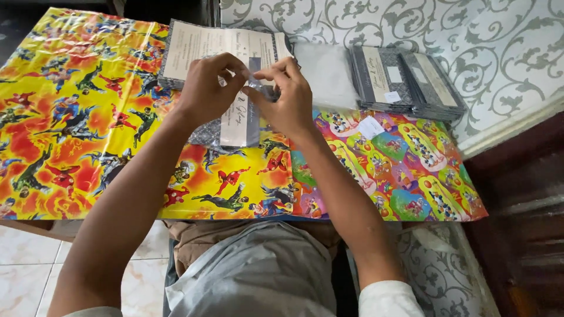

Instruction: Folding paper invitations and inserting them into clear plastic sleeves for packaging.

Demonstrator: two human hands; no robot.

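Fingers [235,73] of both hands pinched on a clear sleeve [257,84], left hand [207,91] and right hand [288,97] together above a card [238,120], on the cartoon-print worktop [76,129], card stack [405,82] to the right.

Both forearms reach forward and converge. The left hand [205,91] and right hand [288,100] meet fingertip to fingertip (thumbs and forefingers pinched), wrists slightly bent, knuckles turned up.
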